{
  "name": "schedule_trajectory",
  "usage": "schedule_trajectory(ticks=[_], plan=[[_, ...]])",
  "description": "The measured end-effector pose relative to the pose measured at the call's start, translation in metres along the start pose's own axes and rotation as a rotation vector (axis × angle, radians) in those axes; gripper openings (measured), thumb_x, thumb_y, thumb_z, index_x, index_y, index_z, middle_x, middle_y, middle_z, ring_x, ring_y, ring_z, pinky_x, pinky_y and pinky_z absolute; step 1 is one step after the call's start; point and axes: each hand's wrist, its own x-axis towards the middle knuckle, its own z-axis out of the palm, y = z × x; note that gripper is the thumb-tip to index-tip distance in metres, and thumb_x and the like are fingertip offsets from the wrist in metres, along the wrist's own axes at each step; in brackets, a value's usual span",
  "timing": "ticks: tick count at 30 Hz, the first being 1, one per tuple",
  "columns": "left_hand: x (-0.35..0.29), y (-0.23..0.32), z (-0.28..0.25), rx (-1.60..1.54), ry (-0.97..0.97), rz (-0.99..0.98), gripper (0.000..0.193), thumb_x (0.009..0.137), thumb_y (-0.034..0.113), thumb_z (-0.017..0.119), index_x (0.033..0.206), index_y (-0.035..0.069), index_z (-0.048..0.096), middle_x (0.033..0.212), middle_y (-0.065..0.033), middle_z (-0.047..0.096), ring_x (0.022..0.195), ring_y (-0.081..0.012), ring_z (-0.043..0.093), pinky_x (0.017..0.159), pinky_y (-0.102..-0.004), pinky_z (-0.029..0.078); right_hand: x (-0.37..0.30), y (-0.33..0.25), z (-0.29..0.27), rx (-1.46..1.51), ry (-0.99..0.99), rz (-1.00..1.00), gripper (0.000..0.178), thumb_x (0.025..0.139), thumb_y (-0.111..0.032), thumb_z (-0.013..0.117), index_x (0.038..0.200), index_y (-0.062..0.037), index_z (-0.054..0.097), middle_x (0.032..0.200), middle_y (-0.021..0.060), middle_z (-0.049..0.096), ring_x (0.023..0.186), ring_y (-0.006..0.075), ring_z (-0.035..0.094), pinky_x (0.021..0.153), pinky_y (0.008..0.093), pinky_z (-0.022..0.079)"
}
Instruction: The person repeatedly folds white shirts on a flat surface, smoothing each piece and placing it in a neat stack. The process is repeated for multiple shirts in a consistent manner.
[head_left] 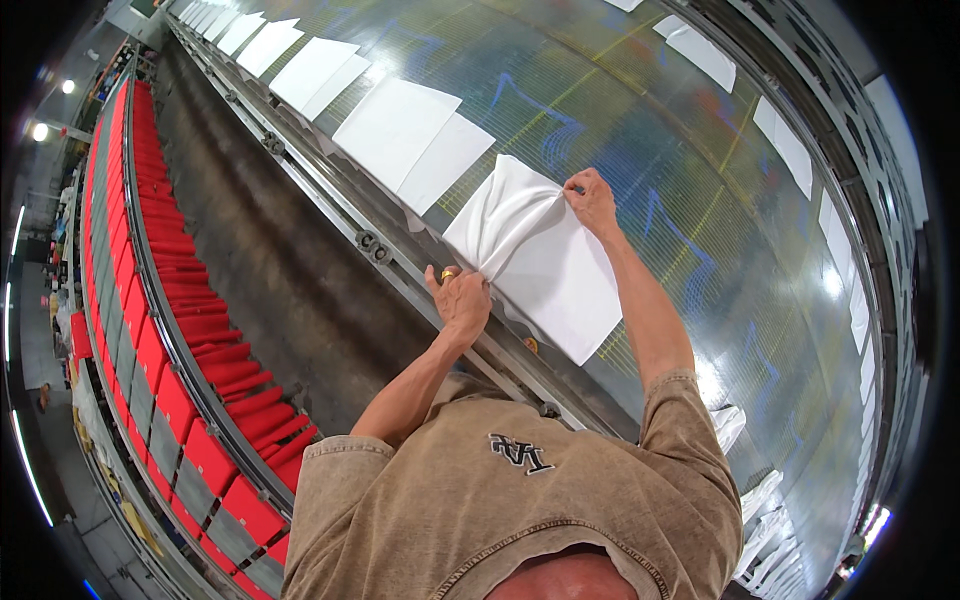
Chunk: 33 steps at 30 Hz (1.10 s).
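Observation:
A white fabric piece (560, 270) lies on the long table in front of me, its left part lifted into folds. My right hand (592, 203) is closed in a pinch on its far edge, thumb and fingertips together. At the near edge, by the table rail, my left hand (462, 300) pinches the fabric where the folds gather; a ring shows on one finger. Just to the left, two overlapping white pieces (400, 125) lie flat, apart from my hands.
The table top (640, 120) carries blue and yellow marks. More white pieces (270, 48) line its near edge, others (785, 145) its far side. A metal rail (330, 205) with clamps runs along the front. Red pieces (205, 455) hang on a rack across the dark aisle (270, 250).

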Motion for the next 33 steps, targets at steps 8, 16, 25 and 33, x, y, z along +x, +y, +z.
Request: schedule_trajectory(ticks=[8,16,25,33], plan=[[-0.0001,-0.0013,-0.0001,-0.013,-0.051,-0.012,0.012,0.086,0.02,0.071,0.085,0.011,0.078,0.091,-0.0068,0.074,0.111,-0.0278,0.061,0.116,-0.057,0.018,0.0008,0.0058,-0.0015,0.047,0.002,-0.013,0.008,0.084,-0.018,0.07,0.086,-0.013,0.076,0.108,0.0044,0.065,0.099,0.0281,0.064,0.085,0.0413,0.05],[-0.0008,-0.0093,0.0028,-0.021,-0.033,0.067,0.01,0.085,0.02,0.072,0.087,0.012,0.078,0.091,-0.0055,0.074,0.108,-0.0277,0.062,0.114,-0.0561,0.021,0.0009,0.0049,-0.0037,0.042,-0.006,0.001,0.008,0.082,-0.018,0.071,0.086,-0.0133,0.076,0.108,0.0047,0.065,0.097,0.0282,0.065,0.085,0.0415,0.05],[-0.0031,-0.0049,0.0018,-0.057,0.047,0.067,0.009,0.086,0.019,0.071,0.085,0.013,0.077,0.09,-0.0047,0.073,0.107,-0.0272,0.062,0.112,-0.0533,0.025,0.0016,0.0068,-0.0029,0.061,-0.01,0.015,0.009,0.083,-0.019,0.07,0.086,-0.0139,0.076,0.108,0.0049,0.065,0.098,0.029,0.065,0.085,0.0423,0.051],[-0.0023,-0.0071,0.0058,-0.079,0.088,0.082,0.009,0.085,0.021,0.071,0.083,0.013,0.076,0.088,-0.0034,0.072,0.104,-0.0266,0.063,0.112,-0.0542,0.026,0.0011,0.0051,-0.0041,0.084,-0.004,0.003,0.008,0.083,-0.018,0.07,0.086,-0.0136,0.076,0.106,0.0051,0.065,0.097,0.0279,0.065,0.084,0.0411,0.051]])
